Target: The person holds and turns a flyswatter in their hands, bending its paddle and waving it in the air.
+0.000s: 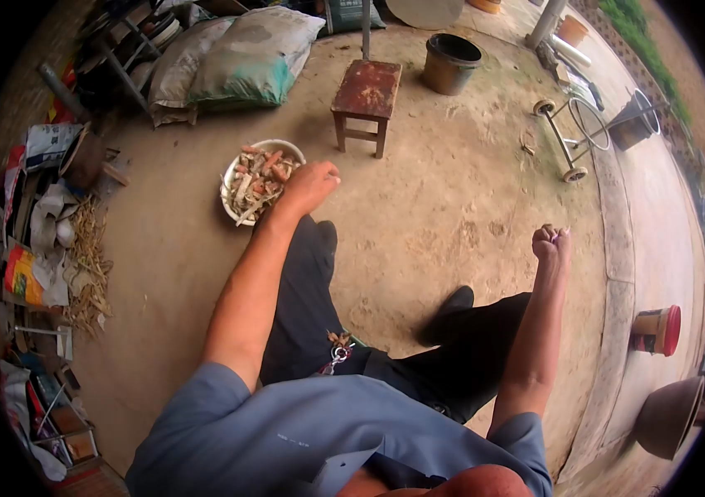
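Note:
My left hand [309, 189] is closed, with its fingers curled, above the right edge of a white bowl [288, 146]. What it holds, if anything, is hidden. The bowl stands on the ground, filled with orange-brown and pale elongated pieces [260, 178] whose kind I cannot make out. Out to the right, away from the bowl, my right hand [551, 242] is raised in a fist. Something small, whitish and purplish shows at its fingers, too small to name.
A worn red wooden stool [367, 89] stands ahead, with a dark bucket [450, 66] behind it. Stuffed sacks [249, 58] lie at the back left. A wheeled metal frame [569, 141] and a red-lidded tub [657, 330] are on the right. Dry stalks [87, 261] lie left.

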